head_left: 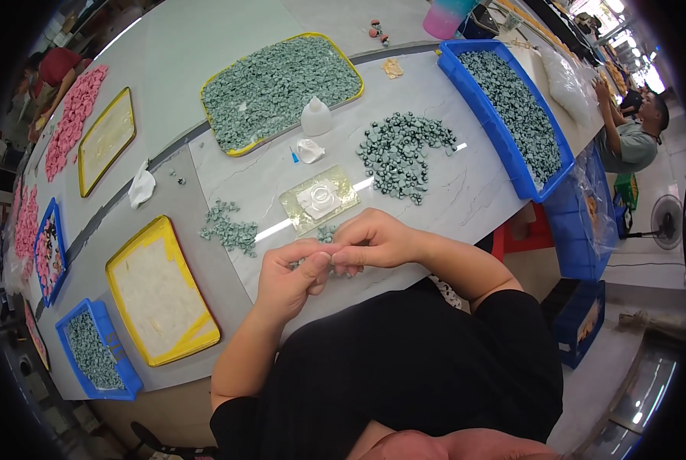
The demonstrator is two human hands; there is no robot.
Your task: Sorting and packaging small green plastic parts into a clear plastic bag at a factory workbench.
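The left hand (293, 277) and the right hand (375, 239) are meeting over the desk (423, 83), thumbs and fingertips pinching in close together; I cannot tell whether either is gripping a piece, as the fingers are hiding the spot. Some small green pieces (327, 233) are lying right by the hands. Just beyond, a white round dish (320, 198) is resting on a yellowish pad (299, 220). A loose green heap (230, 228) is lying to the left, and a darker, shiny heap (402, 157) is spreading to the right. Farther back, a white bottle (315, 119) is standing beside a yellow-rimmed tray (240, 151) full of green pieces
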